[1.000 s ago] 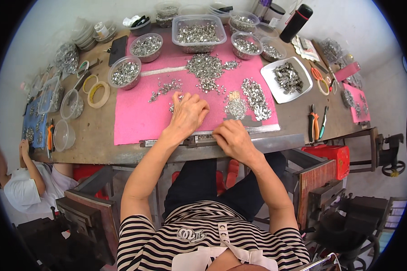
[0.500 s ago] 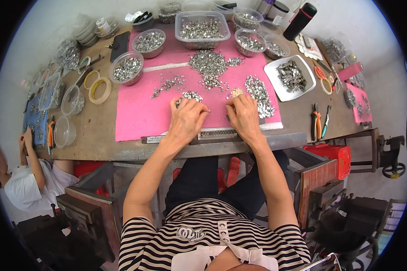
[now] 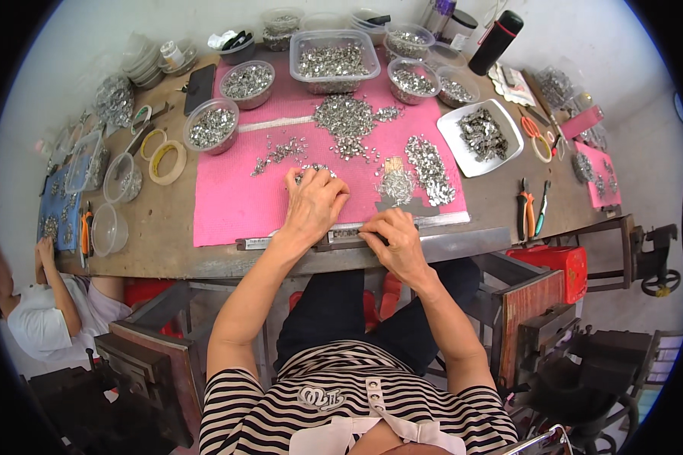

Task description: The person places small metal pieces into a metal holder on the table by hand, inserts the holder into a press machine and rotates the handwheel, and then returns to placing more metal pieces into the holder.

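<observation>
Right hand [image 3: 393, 236] withdrawn to mat [image 3: 235, 205] near edge.

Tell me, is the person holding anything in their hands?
It cannot be told for sure. The left hand rests on small metal pieces on the pink mat; the right hand pinches at the metal strip.

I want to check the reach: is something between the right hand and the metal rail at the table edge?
Nothing visible. The right hand lies directly on the rail, and the left hand rests just behind it on the pink mat.
</observation>
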